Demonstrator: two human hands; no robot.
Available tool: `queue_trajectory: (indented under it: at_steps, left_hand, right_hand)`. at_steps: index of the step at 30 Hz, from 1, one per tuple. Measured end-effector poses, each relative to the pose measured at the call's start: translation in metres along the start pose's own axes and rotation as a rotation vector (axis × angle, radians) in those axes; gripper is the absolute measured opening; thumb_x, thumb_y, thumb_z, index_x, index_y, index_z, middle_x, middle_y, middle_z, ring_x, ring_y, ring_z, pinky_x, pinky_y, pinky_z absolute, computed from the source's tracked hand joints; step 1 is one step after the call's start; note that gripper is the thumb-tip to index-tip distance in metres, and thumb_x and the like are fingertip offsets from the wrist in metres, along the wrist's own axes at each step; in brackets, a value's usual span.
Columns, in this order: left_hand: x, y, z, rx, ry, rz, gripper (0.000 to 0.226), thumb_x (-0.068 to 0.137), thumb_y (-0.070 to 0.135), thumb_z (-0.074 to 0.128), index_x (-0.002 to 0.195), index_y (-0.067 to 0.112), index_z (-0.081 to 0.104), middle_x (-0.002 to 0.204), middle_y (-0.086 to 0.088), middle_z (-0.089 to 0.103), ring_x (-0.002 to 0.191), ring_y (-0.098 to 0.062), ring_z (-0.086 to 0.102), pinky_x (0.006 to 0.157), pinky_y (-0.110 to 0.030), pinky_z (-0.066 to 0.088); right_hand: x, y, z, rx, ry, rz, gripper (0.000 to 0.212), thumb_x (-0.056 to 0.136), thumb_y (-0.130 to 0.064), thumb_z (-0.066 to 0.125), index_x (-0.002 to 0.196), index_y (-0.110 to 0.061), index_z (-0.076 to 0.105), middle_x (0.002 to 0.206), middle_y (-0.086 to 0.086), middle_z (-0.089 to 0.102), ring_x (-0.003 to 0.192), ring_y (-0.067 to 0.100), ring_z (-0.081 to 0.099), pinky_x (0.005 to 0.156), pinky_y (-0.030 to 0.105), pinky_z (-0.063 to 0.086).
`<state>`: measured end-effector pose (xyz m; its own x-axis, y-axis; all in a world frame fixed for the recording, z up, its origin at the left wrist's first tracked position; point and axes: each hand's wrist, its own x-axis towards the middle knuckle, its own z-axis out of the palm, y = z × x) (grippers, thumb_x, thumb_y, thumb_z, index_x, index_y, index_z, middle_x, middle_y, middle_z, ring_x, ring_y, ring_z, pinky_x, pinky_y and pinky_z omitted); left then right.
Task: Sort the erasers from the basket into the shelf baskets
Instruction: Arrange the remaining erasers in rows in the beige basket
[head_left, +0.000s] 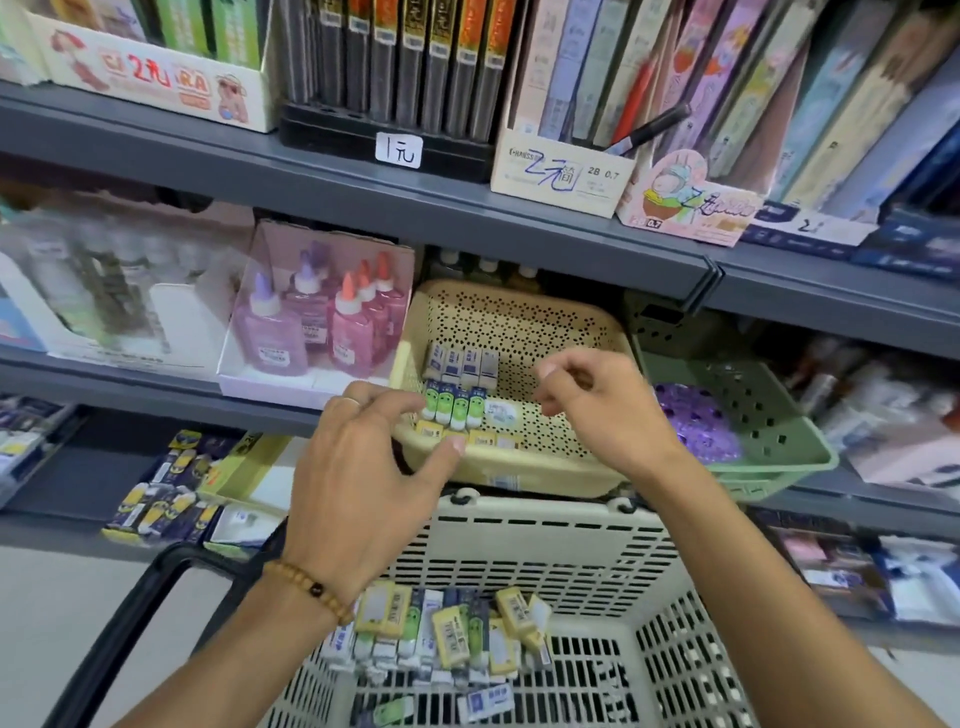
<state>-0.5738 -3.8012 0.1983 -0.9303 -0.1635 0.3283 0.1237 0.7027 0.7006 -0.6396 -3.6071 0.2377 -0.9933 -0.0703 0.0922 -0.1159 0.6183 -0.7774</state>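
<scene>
A cream shopping basket (524, 545) in front of me holds several loose erasers (447, 631) in yellow, green and white wrappers. On the shelf above it sits a beige perforated basket (524, 322) with rows of white erasers (460, 364), green erasers (452, 405) and yellow erasers (431, 430). My left hand (363, 467) reaches over the beige basket's front left corner, fingers spread beside the green and yellow rows, holding nothing I can see. My right hand (592, 400) hovers above the basket's right part with loosely curled fingers, and it looks empty.
A green basket (769, 415) with a purple item (696, 426) stands right of the beige one. A white box of glue bottles (317, 322) stands to its left. Eraser packs (171, 499) lie on the lower shelf at left. The shopping basket's black handle (140, 587) hangs at left.
</scene>
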Motion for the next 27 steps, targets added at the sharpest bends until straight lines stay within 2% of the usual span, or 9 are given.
queue_trajectory:
  at_steps: [4, 6, 12, 14, 17, 20, 22, 24, 27]
  left_hand:
    - [-0.038, 0.01, 0.005, -0.476, -0.137, -0.207, 0.013, 0.083, 0.046, 0.064, 0.085, 0.033, 0.067, 0.087, 0.022, 0.066, 0.085, 0.007, 0.06, 0.069, -0.007, 0.044]
    - [-0.058, 0.0, 0.016, -0.501, -0.264, -0.28, 0.009, 0.086, 0.039, 0.064, 0.084, 0.031, 0.068, 0.083, 0.022, 0.068, 0.082, 0.006, 0.061, 0.073, -0.013, 0.047]
    - [-0.09, -0.046, 0.06, -0.113, -0.505, -0.348, 0.029, 0.085, 0.04, 0.067, 0.106, 0.023, 0.057, 0.102, 0.004, 0.061, 0.098, -0.015, 0.06, 0.085, -0.032, 0.051]
    - [-0.1, -0.055, 0.079, 0.076, -0.592, -0.275, 0.045, 0.083, 0.048, 0.065, 0.119, 0.024, 0.049, 0.117, 0.0, 0.054, 0.11, -0.02, 0.053, 0.09, -0.034, 0.047]
    - [-0.116, -0.059, 0.114, 0.327, -0.681, -0.076, 0.063, 0.078, 0.063, 0.058, 0.129, 0.032, 0.037, 0.13, -0.002, 0.044, 0.117, -0.026, 0.043, 0.096, -0.04, 0.041]
    - [-0.129, -0.06, 0.148, 0.554, -0.66, 0.039, 0.073, 0.075, 0.075, 0.043, 0.133, 0.032, 0.035, 0.131, -0.002, 0.041, 0.115, -0.03, 0.036, 0.096, -0.044, 0.035]
    - [-0.135, -0.059, 0.163, 0.652, -0.6, 0.053, 0.072, 0.077, 0.074, 0.036, 0.131, 0.027, 0.041, 0.131, -0.005, 0.043, 0.113, -0.034, 0.036, 0.096, -0.047, 0.032]
    - [-0.138, -0.059, 0.171, 0.665, -0.518, 0.07, 0.062, 0.079, 0.064, 0.042, 0.124, 0.023, 0.05, 0.129, -0.008, 0.048, 0.113, -0.037, 0.039, 0.096, -0.052, 0.032]
    - [-0.146, -0.063, 0.17, 0.626, -0.504, 0.114, 0.059, 0.073, 0.052, 0.047, 0.122, 0.021, 0.053, 0.128, -0.005, 0.051, 0.115, -0.036, 0.042, 0.094, -0.052, 0.033]
  right_hand:
    - [-0.062, -0.007, -0.005, 0.253, 0.123, -0.018, 0.016, 0.096, -0.018, 0.057, 0.087, -0.021, 0.07, 0.078, -0.003, 0.072, 0.069, 0.005, 0.069, 0.061, 0.016, 0.052]
    - [-0.09, 0.004, -0.001, 0.331, 0.138, 0.04, 0.015, 0.096, -0.015, 0.057, 0.087, -0.017, 0.07, 0.075, -0.003, 0.072, 0.066, 0.003, 0.068, 0.058, 0.013, 0.05]
    - [-0.131, 0.077, 0.026, 0.32, -0.028, 0.488, 0.017, 0.096, -0.013, 0.056, 0.086, -0.01, 0.069, 0.089, 0.016, 0.072, 0.071, 0.015, 0.064, 0.062, 0.023, 0.053]
    - [-0.127, 0.103, 0.034, 0.258, -0.096, 0.591, 0.018, 0.097, -0.016, 0.056, 0.085, -0.009, 0.068, 0.089, 0.014, 0.071, 0.074, 0.015, 0.064, 0.063, 0.024, 0.054]
    - [-0.116, 0.138, 0.046, 0.122, -0.191, 0.672, 0.028, 0.096, -0.026, 0.058, 0.098, 0.0, 0.07, 0.098, 0.018, 0.07, 0.092, 0.029, 0.068, 0.085, 0.041, 0.057]
    - [-0.109, 0.164, 0.057, 0.114, -0.26, 0.785, 0.043, 0.096, -0.034, 0.056, 0.121, 0.0, 0.062, 0.119, 0.018, 0.065, 0.105, 0.032, 0.063, 0.092, 0.048, 0.054]
    - [-0.108, 0.177, 0.068, 0.221, -0.316, 0.894, 0.053, 0.094, -0.045, 0.057, 0.13, -0.005, 0.054, 0.111, 0.01, 0.064, 0.098, 0.026, 0.063, 0.086, 0.042, 0.056]
    - [-0.107, 0.182, 0.079, 0.277, -0.365, 0.911, 0.053, 0.092, -0.05, 0.059, 0.123, -0.007, 0.057, 0.099, 0.006, 0.066, 0.087, 0.02, 0.065, 0.081, 0.038, 0.057]
    - [-0.108, 0.185, 0.094, 0.227, -0.389, 0.86, 0.055, 0.086, -0.049, 0.066, 0.119, -0.005, 0.058, 0.115, 0.011, 0.065, 0.099, 0.024, 0.065, 0.085, 0.042, 0.058]
